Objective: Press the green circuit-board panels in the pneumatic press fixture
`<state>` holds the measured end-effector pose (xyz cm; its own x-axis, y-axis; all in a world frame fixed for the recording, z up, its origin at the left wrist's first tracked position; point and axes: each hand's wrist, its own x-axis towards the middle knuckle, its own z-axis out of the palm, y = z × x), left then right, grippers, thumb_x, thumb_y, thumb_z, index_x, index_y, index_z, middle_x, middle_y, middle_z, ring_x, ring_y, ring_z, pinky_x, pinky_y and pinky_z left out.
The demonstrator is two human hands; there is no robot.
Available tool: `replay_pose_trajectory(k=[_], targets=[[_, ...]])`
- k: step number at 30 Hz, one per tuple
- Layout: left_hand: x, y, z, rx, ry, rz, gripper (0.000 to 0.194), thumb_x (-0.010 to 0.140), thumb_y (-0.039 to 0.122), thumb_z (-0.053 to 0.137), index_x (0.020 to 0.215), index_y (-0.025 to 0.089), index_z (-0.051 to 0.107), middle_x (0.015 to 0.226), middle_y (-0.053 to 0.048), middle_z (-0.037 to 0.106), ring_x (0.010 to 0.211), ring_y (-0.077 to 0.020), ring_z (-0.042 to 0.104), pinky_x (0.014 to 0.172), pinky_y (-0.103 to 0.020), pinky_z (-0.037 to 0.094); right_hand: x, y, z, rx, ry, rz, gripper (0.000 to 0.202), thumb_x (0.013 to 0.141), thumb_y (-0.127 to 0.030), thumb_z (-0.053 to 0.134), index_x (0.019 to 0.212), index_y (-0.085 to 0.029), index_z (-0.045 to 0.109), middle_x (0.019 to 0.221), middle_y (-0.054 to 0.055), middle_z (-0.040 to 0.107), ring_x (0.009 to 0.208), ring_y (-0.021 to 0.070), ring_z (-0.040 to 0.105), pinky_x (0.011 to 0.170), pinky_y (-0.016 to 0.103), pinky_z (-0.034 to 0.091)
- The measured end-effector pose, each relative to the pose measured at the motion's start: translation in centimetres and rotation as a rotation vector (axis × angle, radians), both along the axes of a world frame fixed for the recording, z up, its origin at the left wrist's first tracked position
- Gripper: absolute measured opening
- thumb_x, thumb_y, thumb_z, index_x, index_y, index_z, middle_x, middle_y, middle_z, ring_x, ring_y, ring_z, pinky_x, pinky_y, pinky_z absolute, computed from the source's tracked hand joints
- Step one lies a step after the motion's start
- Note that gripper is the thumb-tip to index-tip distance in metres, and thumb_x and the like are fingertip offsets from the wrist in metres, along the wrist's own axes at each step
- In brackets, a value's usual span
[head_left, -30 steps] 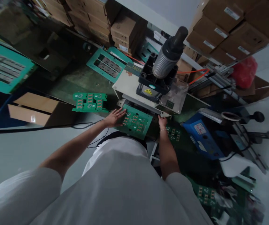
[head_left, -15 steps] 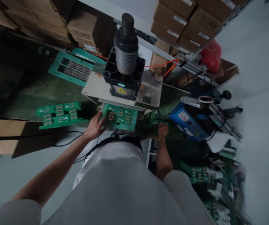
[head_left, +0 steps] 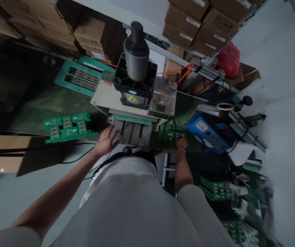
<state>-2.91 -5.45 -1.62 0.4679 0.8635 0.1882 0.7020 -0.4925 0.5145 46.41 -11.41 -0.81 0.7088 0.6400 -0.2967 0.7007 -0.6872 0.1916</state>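
My left hand [head_left: 107,141] is open, with its fingers spread at the left front edge of the press bed [head_left: 132,133], and nothing is in it. A green fixture [head_left: 132,119] shows only its front edge beneath the press [head_left: 137,82]. To the right of the press, my right hand [head_left: 182,143] has its fingers closed at the lower edge of a green circuit board panel [head_left: 173,133]. Its fingertips are partly hidden. A stack of similar green panels [head_left: 67,127] lies on the bench to the left of my left hand.
A blue machine [head_left: 206,132] with a tape roll on it stands to the right. Green frames [head_left: 78,77] lie behind left, and cardboard boxes [head_left: 91,32] are stacked at the back. More green panels [head_left: 219,190] sit at lower right. A black cable [head_left: 78,159] hangs at the bench's front.
The green fixture with its circuit board panel has slid back under the press, baring the metal bed. A red light now glows on the press top. My right hand has shifted slightly right.
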Motion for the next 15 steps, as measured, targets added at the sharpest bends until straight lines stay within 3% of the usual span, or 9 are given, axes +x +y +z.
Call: replay_pose_trajectory(k=[10, 15], targets=[[0.3, 1.2, 0.3, -0.022, 0.048, -0.017, 0.046, 0.098, 0.040, 0.057, 0.139, 0.019, 0.057, 0.160, -0.023, 0.044, 0.153, -0.0386, 0.038, 0.120, -0.061, 0.038, -2.3, -1.2, 4.2, 0.139, -0.008, 0.004, 0.038, 0.092, -0.045, 0.061, 0.104, -0.013, 0.079, 0.110, 0.021, 0.074, 0.110, 0.0348, 0.069, 0.091, 0.050, 0.053], [0.8, 2.4, 0.7, -0.012, 0.086, -0.043, 0.044, 0.096, 0.036, 0.057, 0.135, 0.017, 0.061, 0.159, -0.023, 0.046, 0.151, -0.0389, 0.041, 0.119, -0.060, 0.041, -5.5, -2.9, 4.4, 0.265, -0.003, 0.069, 0.036, 0.091, -0.048, 0.059, 0.093, -0.018, 0.080, 0.100, 0.019, 0.076, 0.104, 0.0339, 0.071, 0.087, 0.045, 0.053]])
